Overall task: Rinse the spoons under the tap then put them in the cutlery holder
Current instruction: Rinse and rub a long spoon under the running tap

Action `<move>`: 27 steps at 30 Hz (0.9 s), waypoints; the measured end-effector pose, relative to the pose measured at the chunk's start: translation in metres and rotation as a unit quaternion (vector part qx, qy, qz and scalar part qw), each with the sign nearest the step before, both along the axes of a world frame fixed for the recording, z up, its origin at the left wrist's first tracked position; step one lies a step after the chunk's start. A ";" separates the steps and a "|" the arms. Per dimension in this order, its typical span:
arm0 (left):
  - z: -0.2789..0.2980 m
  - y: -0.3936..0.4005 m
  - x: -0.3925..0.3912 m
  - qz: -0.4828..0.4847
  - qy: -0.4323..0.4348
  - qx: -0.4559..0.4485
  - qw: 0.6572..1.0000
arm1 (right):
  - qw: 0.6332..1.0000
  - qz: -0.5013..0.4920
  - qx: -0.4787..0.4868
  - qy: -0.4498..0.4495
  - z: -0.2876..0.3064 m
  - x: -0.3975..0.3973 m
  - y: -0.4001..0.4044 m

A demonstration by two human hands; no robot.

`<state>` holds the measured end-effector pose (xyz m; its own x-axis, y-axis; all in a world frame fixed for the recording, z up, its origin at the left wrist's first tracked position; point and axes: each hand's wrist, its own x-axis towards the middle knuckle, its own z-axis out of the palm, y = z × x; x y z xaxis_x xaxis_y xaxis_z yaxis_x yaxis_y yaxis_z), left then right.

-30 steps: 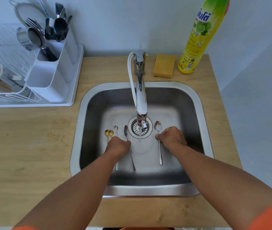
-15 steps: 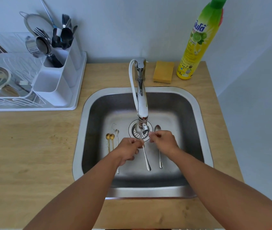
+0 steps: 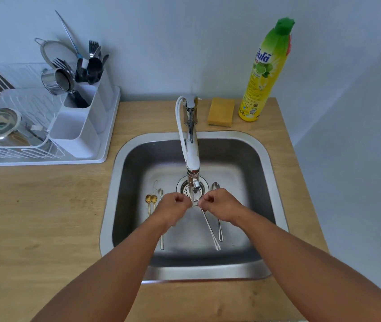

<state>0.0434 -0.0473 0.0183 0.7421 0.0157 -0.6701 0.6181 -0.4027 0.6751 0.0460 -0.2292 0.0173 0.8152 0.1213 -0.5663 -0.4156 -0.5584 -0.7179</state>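
Rinsing stage, seen from above. Both hands meet under the tap (image 3: 193, 145) outlet, near the middle of the steel sink (image 3: 115, 182): the left hand (image 3: 173, 206) and the right hand (image 3: 222, 208) are each curled, fingertips pinching the bowl end of one long silver spoon (image 3: 210, 231), whose slim handle slants toward the near right. The bowl itself is hidden between the fingers; whether water is running cannot be told. Four more spoons lie on the sink floor: two small gold spoons (image 3: 151, 201) side by side at the left, a silver spoon (image 3: 161, 194) just beside them and partly under the left forearm, and another silver spoon (image 3: 217, 205) right of the drain (image 3: 186, 188). Such spoons are judged light, rigid and unbreakable, but thin, and slippery when wet; a firm pinch at the neck or mid-handle should hold best, and those lying flat may need a fingertip under the handle. The white cutlery holder (image 3: 80, 126) stands at the far left of the wooden surface (image 3: 33, 217), in a dish rack (image 3: 17, 145), well apart from the sink. A yellow sponge (image 3: 221, 111) lies behind the sink. The green-and-yellow detergent bottle (image 3: 266, 73) shows limes and non-Latin script; the small print is unreadable.
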 end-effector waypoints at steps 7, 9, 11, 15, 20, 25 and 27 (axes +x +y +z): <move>0.014 -0.014 0.013 -0.033 -0.184 0.067 0.980 | 0.991 0.087 -0.084 -0.052 0.008 0.003 -0.003; 0.013 -0.017 0.012 -0.001 -0.190 0.079 0.979 | 0.991 0.090 -0.081 -0.056 0.010 0.002 -0.004; 0.010 -0.019 0.011 0.032 -0.178 0.054 0.982 | 0.992 0.088 -0.075 -0.059 0.010 0.002 -0.006; 0.010 -0.020 0.004 0.097 -0.114 0.003 0.989 | 0.994 0.075 -0.060 -0.052 0.011 0.002 -0.013; 0.014 -0.017 -0.003 0.106 -0.058 -0.056 0.991 | 0.998 0.056 -0.017 -0.025 0.010 -0.001 -0.012; 0.017 -0.018 -0.007 0.085 -0.050 -0.026 0.995 | 0.998 0.043 -0.011 -0.039 0.015 0.002 -0.004; 0.019 -0.019 -0.003 0.076 -0.077 -0.006 0.994 | 0.998 0.034 -0.011 -0.046 0.018 0.005 0.000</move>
<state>0.0400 -0.0667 0.0371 0.8259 0.1277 -0.5492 0.5596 -0.3048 0.7707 0.0508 -0.2294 0.0356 0.8537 0.1666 -0.4933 -0.3098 -0.5990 -0.7384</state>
